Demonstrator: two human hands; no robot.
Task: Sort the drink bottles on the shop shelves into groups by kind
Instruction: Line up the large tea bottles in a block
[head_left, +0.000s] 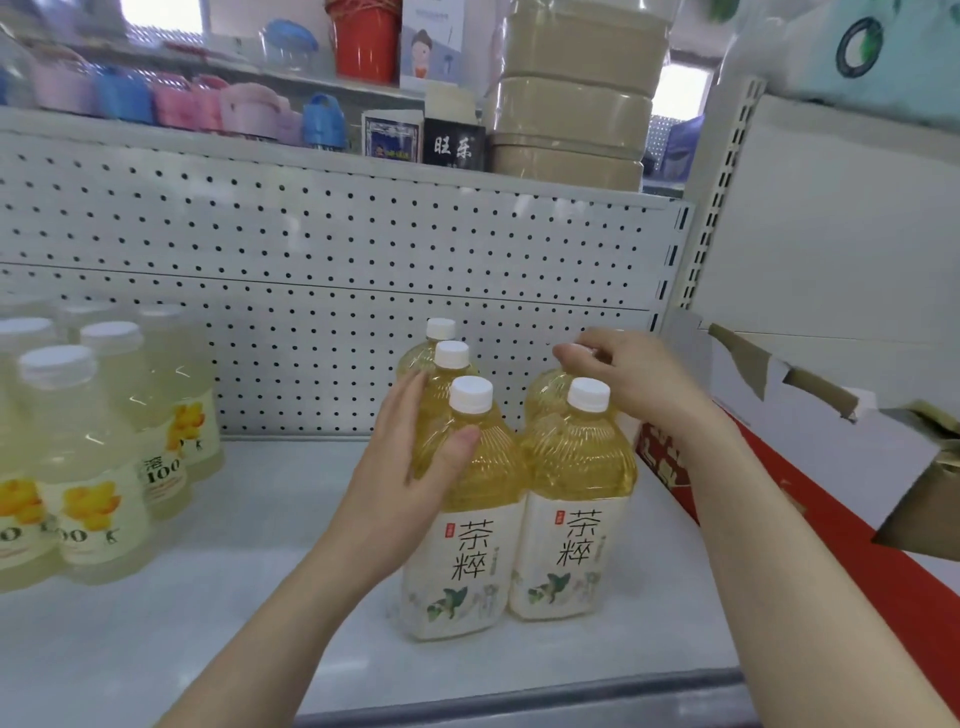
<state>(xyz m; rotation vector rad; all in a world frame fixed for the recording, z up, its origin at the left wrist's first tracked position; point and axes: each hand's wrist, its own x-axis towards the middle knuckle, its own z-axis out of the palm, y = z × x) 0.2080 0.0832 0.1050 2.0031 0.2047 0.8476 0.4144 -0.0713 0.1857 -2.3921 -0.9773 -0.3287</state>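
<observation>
tea bottles labelled 茶粹; pale bottles "100"; black box 旺乐.

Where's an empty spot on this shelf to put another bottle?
The bare patch of shelf lies between the pale bottles and the tea bottles, back to the pegboard. A bare strip runs along the front edge. The right is crowded: tea bottles packed beside the red box, left hand and right hand on them.

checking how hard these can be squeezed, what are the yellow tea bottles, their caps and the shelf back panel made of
The tea bottles: likely clear glossy plastic; yellow drink shows through, shoulders catch highlights. Caps: opaque white plastic, seemingly ridged. Back panel: probably painted metal, matte pale grey, rows of punched holes.
</observation>
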